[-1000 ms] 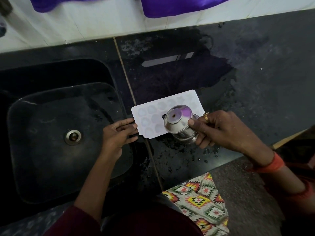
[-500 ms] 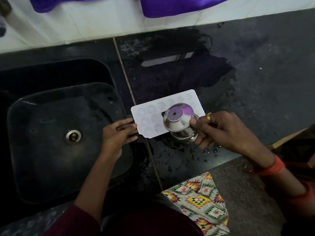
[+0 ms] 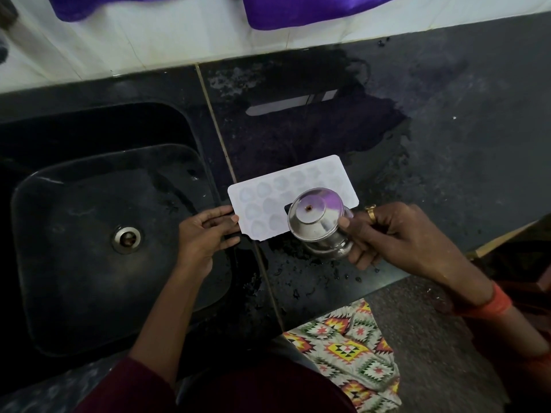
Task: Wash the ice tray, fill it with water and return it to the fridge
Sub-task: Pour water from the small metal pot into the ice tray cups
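At the counter, just right of the sink, the person's right hand grips a steel pot. Its fingers are curled round the pot's narrow neck and belly, with the thumb up near the rim. A gold ring shows on one finger and an orange bangle sits at the wrist. The pot leans toward the tray and covers part of its near edge from where I stand. I cannot tell whether water is running from it.

The left hand holds the tray's short left end, with nearly straight fingers at the edge and the thumb closing in at the near corner. The tray is white with rows of round hollows. It lies flat on the black counter at a slight angle, with its left end close to the seam beside the sink.

Behind the tray spreads a dark wet patch, and drops are scattered on the stone under the pot. The sink is black with a metal drain in its floor. A white wall runs along the back, and purple fabric hangs over its top. Below the counter's front edge lies a patterned cloth, and a maroon sleeve covers the left forearm.
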Available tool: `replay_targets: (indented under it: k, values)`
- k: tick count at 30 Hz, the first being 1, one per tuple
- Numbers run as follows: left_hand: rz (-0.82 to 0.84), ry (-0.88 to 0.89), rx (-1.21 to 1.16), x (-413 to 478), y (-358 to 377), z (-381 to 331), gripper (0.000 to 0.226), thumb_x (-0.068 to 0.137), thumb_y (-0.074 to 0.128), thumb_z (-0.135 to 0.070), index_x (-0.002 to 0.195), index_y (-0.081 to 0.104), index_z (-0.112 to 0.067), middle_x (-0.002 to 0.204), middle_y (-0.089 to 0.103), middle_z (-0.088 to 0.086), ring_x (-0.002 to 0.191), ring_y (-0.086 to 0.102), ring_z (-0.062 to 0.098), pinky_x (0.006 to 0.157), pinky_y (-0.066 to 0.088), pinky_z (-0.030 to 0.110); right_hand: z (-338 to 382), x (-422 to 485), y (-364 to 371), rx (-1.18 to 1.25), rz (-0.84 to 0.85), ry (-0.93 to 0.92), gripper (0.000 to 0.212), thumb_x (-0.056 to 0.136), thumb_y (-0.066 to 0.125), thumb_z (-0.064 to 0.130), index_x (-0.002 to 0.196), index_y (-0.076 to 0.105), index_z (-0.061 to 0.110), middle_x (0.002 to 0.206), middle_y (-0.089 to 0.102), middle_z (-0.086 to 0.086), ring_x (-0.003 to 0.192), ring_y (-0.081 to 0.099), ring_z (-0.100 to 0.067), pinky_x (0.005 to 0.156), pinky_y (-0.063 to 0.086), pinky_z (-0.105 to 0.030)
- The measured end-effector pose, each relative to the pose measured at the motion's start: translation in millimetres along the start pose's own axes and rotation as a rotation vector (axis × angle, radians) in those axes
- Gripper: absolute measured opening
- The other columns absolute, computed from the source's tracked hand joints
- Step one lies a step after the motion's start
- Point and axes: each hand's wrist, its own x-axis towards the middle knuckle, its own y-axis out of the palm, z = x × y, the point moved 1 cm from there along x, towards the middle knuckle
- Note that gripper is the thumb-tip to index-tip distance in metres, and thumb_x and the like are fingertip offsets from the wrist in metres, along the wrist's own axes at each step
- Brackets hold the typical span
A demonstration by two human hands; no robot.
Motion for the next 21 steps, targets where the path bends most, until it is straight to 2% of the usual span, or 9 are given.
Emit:
replay_targets:
  k: [3, 5, 17, 21]
  values:
    - [-0.002, 0.003, -0.003, -1.5, 0.7, -0.6, 0.019, 0.083, 0.077, -0.005, 0.100, 0.073, -0.011, 0.086, 0.077, 0.006, 0.074, 0.075, 0.013, 0.061, 0.061, 0.027, -2.2, -1.2, 2.9, -0.057, 0.005, -0.035, 0.050, 0.094, 0.056, 0.046, 0.067, 0.071, 0.007, 0.063, 0.075, 0.004, 0.054, 0.073, -0.007, 0.058, 0.056, -0.018]
    - [-0.007, 0.003, -0.011, -2.4, 0.6, -1.0, 0.019, 0.083, 0.077, -0.004, 0.101, 0.072, -0.011, 0.083, 0.077, 0.003, 0.074, 0.075, 0.012, 0.061, 0.061, 0.027, -4.0, -1.3, 5.1, -0.093, 0.006, -0.063, 0.051, 0.095, 0.056, 0.046, 0.066, 0.070, 0.007, 0.062, 0.075, 0.005, 0.053, 0.072, -0.005, 0.056, 0.053, -0.014]
    - [-0.008, 0.003, -0.008, -3.0, 0.1, -0.7, 0.019, 0.084, 0.076, -0.004, 0.101, 0.072, -0.010, 0.089, 0.076, 0.007, 0.075, 0.075, 0.013, 0.060, 0.061, 0.026, -9.9, -0.1, 9.5, -0.149, 0.003, -0.086, 0.052, 0.099, 0.055, 0.043, 0.065, 0.069, 0.006, 0.062, 0.075, 0.008, 0.054, 0.072, -0.002, 0.059, 0.057, -0.020]
    - [-0.008, 0.001, -0.007, -3.6, 1.8, -1.6, 0.020, 0.084, 0.076, -0.003, 0.102, 0.072, -0.010, 0.088, 0.076, 0.006, 0.073, 0.075, 0.011, 0.060, 0.061, 0.026, -10.7, -0.7, 8.8, -0.146, 0.005, -0.086, 0.052, 0.098, 0.055, 0.044, 0.065, 0.069, 0.006, 0.061, 0.075, 0.008, 0.054, 0.071, -0.002, 0.058, 0.056, -0.017]
